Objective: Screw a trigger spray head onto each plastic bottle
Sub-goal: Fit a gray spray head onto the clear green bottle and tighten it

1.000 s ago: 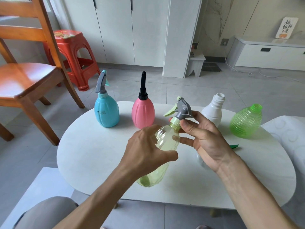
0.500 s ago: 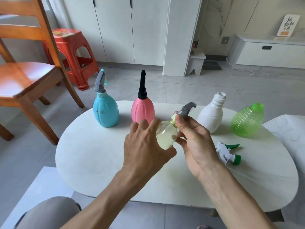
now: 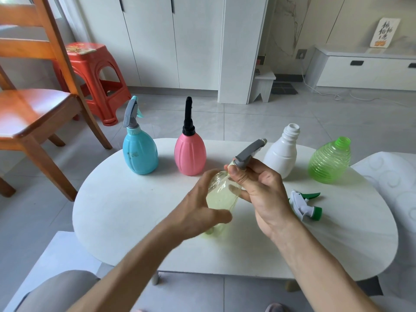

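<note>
Progress stands at roughly the midpoint, judging by the row on the white worktop. At left of centre the blue bottle stands upright with a grey trigger head seated on its neck, and just to its right the pink bottle stands capped by a black head; both look finished.

In the middle of the frame the pale yellow bottle is held tilted above the worktop. The left hand wraps its body, fingers curled round the clear plastic from the left. The right hand pinches the collar of the grey spray head between thumb and curled fingers at the bottle's neck. This third head sits on the neck, but whether it is fully tight cannot be told; it reads as the step in hand.

To the right, the white bottle stands upright with bare threads and an open mouth. Below it, at right of centre, a white-and-green spray head lies loose on its side on the worktop. Farthest right, the green ribbed bottle leans with its mouth open and no head. So two bottles remain, and only one spare head is in sight.
</note>
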A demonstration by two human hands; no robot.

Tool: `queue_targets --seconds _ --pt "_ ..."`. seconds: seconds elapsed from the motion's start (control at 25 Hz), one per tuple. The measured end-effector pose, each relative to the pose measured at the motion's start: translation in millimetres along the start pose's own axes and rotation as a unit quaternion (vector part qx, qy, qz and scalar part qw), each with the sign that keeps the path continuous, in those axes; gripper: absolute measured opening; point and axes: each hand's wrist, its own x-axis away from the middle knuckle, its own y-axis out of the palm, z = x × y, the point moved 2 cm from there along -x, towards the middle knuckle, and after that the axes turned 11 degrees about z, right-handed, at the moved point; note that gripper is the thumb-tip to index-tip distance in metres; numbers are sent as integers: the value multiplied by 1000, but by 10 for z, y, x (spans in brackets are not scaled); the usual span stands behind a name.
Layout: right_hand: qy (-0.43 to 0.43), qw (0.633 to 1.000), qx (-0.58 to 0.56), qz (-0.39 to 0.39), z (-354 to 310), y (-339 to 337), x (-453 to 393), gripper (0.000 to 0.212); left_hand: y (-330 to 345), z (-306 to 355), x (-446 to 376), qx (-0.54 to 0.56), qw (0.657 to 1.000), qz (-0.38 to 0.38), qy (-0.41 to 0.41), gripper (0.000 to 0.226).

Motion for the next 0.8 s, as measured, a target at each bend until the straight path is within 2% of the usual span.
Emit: queue_targets --seconds 0.04,0.08,0.12,0.16,0.24,0.32,0.4,0.48,0.56,0.68,0.8 --pt "1 1000 5 -11 -14 -7 3 38 -74 -27 -20 6 999 -47 -19 84" --pt "6 1000 8 -17 -24 -10 7 37 -118 -61 -31 -2 998 -62 -21 83" --pt "11 1000 7 -17 -26 -13 2 36 -124 -75 -30 -24 999 -45 -10 78" --pt "16 1000 4 -10 -25 -14 -9 38 -105 -85 -23 -57 998 -6 13 75" --pt "22 1000 -4 2 -20 -5 -19 36 -19 -115 20 -148 982 91 79 82" --pt "20 1000 -10 17 -16 25 -6 34 27 -133 58 -237 942 190 142 87" --pt "8 999 -12 40 -8 47 9 38 55 -106 65 -271 915 244 173 82" --pt "-9 998 -5 56 11 52 7 42 116 -56 72 -268 913 250 176 77" --pt "-22 998 9 65 28 37 -7 37 165 -31 74 -261 920 238 168 74" --pt "-3 1000 2 28 -2 25 -1 28 152 -46 32 -226 934 234 145 72" --pt "-3 1000 -23 -1 -69 29 4 41 124 -35 17 -217 927 260 162 73"
